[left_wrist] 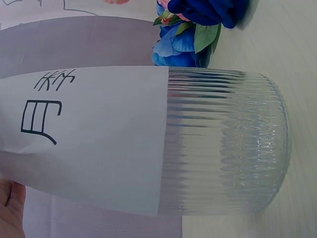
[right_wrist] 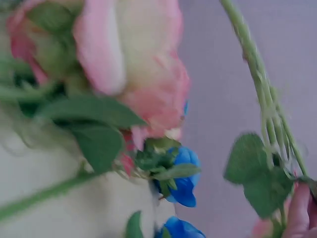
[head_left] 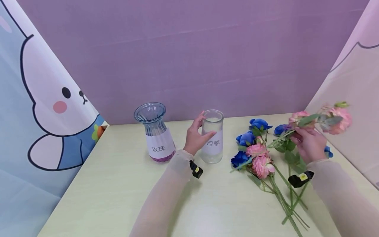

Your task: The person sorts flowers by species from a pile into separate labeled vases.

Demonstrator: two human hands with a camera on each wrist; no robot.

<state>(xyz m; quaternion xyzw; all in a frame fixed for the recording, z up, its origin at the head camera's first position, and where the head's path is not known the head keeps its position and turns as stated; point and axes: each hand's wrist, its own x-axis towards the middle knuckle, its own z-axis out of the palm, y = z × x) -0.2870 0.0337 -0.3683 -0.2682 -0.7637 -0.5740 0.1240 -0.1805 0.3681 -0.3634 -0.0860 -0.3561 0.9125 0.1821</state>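
My left hand (head_left: 196, 138) holds the clear glass vase (head_left: 212, 158) from its left side, thumb across the front and fingers near the rim. A white paper label (left_wrist: 109, 148) with handwritten characters wraps this ribbed vase, which stands upright on the table. Over on the right, my right hand (head_left: 311, 144) pinches the green stem (right_wrist: 252, 59) of a pink flower sprig (head_left: 339, 120), raised above the other flowers. Its blooms point right and the stem end points left. Below lie pink flowers (head_left: 262, 166) and blue roses (head_left: 245, 139), their stems crossing toward the front.
Left of the clear vase stands a bluish fluted vase (head_left: 152, 128) with a flared rim, a purple base and a white label (head_left: 161, 144). A purple backdrop (head_left: 189, 59) rises behind the pale table (head_left: 118, 197). Printed cloths flank both sides.
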